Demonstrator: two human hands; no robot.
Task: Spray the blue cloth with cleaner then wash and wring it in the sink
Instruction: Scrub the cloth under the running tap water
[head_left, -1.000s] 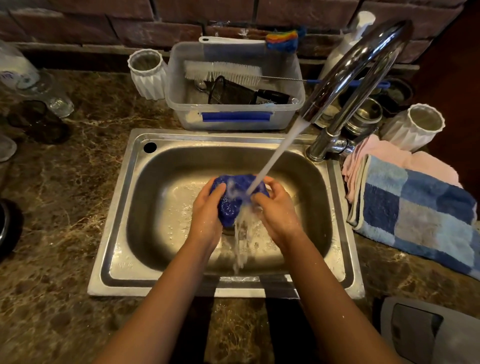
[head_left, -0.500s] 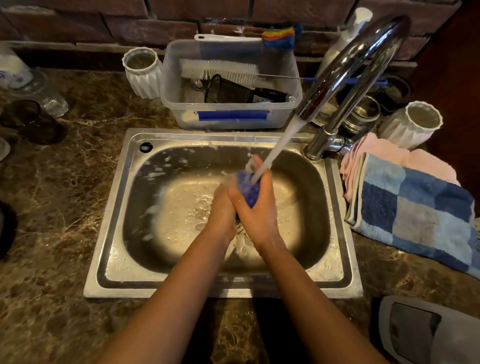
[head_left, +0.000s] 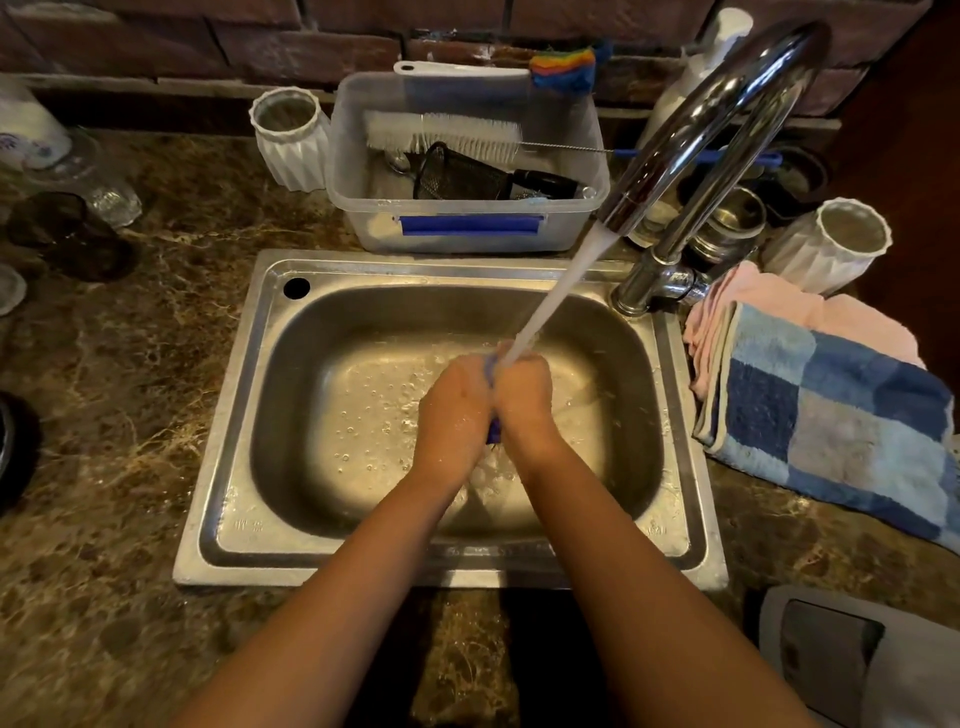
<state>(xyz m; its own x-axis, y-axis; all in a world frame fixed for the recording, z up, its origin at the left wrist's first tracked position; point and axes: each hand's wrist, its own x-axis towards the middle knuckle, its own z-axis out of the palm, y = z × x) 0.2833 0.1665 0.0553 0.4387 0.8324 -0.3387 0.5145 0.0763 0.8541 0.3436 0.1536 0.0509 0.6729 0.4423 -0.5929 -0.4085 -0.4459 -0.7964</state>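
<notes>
Both my hands are pressed together over the middle of the steel sink (head_left: 234, 415). My left hand (head_left: 454, 402) and my right hand (head_left: 524, 397) squeeze the blue cloth (head_left: 492, 430) between them. Only thin blue slivers of the cloth show, at the top and bottom of the gap between the palms. Water runs from the chrome tap (head_left: 727, 119) in a slanted stream (head_left: 561, 296) and lands on top of my hands. The sink floor is wet and splashed.
A clear plastic tub (head_left: 467, 228) with brushes and a strainer stands behind the sink. White ribbed cups (head_left: 291, 140) (head_left: 831, 244) flank it. A blue checked towel (head_left: 831, 415) over a pink cloth (head_left: 769, 306) lies right of the sink. Glassware (head_left: 78, 171) sits at far left.
A second ago the cloth was a visible blue ball held between spread hands. My hands have since closed together around it and dropped slightly, hiding nearly all of it.
</notes>
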